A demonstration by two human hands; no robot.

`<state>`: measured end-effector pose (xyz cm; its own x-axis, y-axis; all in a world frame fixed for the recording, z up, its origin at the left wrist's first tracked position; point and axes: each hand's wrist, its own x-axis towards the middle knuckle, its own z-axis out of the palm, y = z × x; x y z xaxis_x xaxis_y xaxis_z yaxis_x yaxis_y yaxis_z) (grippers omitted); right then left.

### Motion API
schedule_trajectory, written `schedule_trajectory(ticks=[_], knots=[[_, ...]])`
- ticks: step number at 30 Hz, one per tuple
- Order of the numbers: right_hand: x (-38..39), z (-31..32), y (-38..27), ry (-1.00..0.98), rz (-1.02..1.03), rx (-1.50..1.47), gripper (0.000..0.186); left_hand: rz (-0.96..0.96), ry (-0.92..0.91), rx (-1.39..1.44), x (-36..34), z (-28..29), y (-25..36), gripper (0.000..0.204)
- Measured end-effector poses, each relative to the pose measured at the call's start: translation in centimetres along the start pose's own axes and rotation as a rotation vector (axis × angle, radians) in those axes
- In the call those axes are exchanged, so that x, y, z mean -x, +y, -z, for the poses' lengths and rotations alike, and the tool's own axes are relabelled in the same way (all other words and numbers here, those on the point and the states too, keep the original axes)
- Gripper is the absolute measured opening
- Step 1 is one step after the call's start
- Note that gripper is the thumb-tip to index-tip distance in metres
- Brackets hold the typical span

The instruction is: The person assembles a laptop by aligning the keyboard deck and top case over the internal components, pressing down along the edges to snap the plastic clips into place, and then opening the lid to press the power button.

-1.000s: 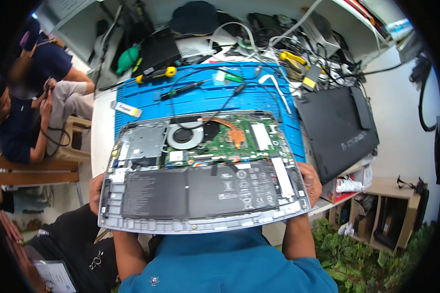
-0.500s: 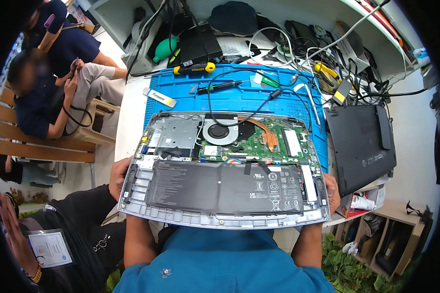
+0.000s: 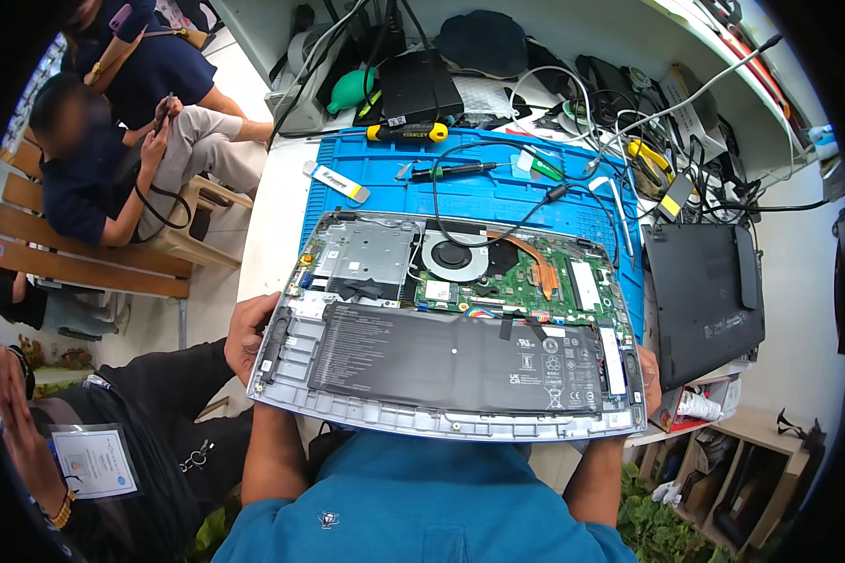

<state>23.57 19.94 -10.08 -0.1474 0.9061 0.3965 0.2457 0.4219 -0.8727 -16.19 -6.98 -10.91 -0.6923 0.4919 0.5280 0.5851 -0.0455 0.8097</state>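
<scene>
My left hand (image 3: pixel 246 330) is closed on the left edge of an opened silver laptop (image 3: pixel 451 424), and my right hand (image 3: pixel 648 380) grips its right edge, mostly hidden behind it. Its insides show: a black battery (image 3: pixel 451 361), a fan (image 3: pixel 453 258), a copper heat pipe (image 3: pixel 545 275) and a green board (image 3: pixel 483 298). Its far part lies over a blue mat (image 3: pixel 376 169). A dark screwdriver (image 3: pixel 455 172), a yellow-black screwdriver (image 3: pixel 404 133) and a white-yellow packet (image 3: pixel 333 181) lie there, and a black cable (image 3: pixel 493 235) loops across the laptop.
A black panel (image 3: pixel 699 300) stands at the right. Cables, pliers (image 3: pixel 650 161) and a green blower (image 3: pixel 349 91) clutter the bench back. At left, two people (image 3: pixel 113 188) are near a wooden bench (image 3: pixel 94 249); another person in black (image 3: pixel 141 450) is beside me. Cubbies (image 3: pixel 742 479) stand at lower right.
The whole scene has shifted rightward in the view. The laptop stays held in both my hands, now turned slightly, its right end a little lower in the picture.
</scene>
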Motion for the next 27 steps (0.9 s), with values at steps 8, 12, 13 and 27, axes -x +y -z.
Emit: schedule_trajectory(ticks=[8, 12, 13, 27], knots=[[-0.2, 0.5, 0.4, -0.008, 0.033, -0.015, 0.045, 0.117, -0.289, -0.211, 1.5, 7.1, -8.7, 0.059], [-0.8, 0.7, -0.5, -0.081, 0.051, -0.040, 0.047, 0.374, -0.366, 0.241, 0.2, 6.1, -7.1, 0.052], [-0.8, 0.8, -0.7, -0.086, 0.040, -0.045, 0.047, 0.492, -0.340, 0.486, -0.1, 5.9, -6.6, 0.053], [-1.1, 1.3, -1.5, -0.126, 0.035, -0.081, 0.050, 0.531, -0.362, 1.028, 0.6, 8.8, -11.7, 0.017]])
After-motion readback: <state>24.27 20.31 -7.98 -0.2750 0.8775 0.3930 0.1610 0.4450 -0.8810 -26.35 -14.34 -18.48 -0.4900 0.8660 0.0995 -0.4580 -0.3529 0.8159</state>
